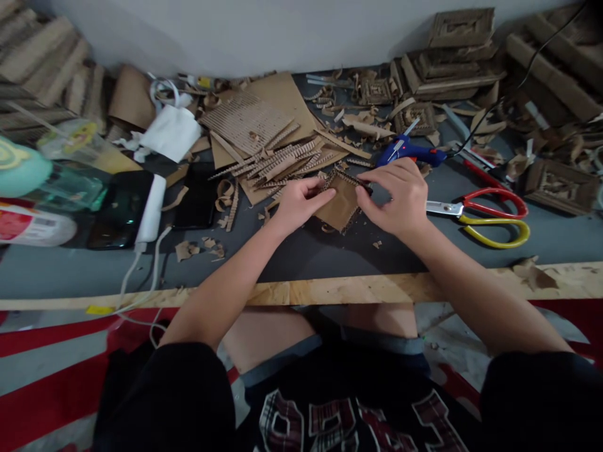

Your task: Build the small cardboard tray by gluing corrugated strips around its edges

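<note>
A small square of brown cardboard [340, 208] lies tilted between my hands, with corrugated strips standing along its far edges. My left hand [304, 202] pinches its left corner, thumb on top. At the right corner, my right hand [394, 196] presses a dark corrugated strip end between thumb and forefinger. Just behind my right hand rests a blue glue gun [409, 150]. To the right of that hand lie scissors [492, 216] with one red and one yellow handle. Cut corrugated strips [282, 162] are heaped beyond my left hand.
Cardboard sheets [287, 94] lie at the back. Stacked cardboard frames [452, 63] stand at the back right. On the left are a phone [194, 204], a white power strip [151, 210], bottles [35, 225] and a tissue roll [172, 132]. A wooden strip [330, 289] edges the table.
</note>
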Demonstrator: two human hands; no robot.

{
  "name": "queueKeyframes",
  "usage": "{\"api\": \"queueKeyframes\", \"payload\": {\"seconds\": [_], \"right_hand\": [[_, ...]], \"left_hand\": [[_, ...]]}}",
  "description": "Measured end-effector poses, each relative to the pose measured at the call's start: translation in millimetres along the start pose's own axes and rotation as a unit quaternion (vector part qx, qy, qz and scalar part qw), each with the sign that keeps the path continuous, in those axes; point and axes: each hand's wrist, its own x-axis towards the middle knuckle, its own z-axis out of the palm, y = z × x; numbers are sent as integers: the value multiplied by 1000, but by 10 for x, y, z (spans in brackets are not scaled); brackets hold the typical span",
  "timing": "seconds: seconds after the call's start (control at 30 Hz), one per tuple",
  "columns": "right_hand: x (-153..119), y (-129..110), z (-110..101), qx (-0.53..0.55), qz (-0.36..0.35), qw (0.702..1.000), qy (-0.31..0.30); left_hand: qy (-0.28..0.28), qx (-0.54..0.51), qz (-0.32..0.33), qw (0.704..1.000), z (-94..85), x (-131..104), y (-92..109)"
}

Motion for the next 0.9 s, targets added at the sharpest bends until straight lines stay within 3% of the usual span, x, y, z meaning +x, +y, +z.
{"api": "queueKeyframes", "payload": {"seconds": [0.23, 0.43, 0.9], "right_hand": [[-12, 34, 40, -47, 9, 999, -10], [-20, 77, 52, -21, -16, 999, -23], [-17, 65, 53, -27, -13, 999, -12]], "left_hand": [[42, 44, 29, 998, 21, 17, -56], [67, 68, 39, 995, 12, 35, -131], [105, 84, 80, 988, 87, -46, -13]]}}
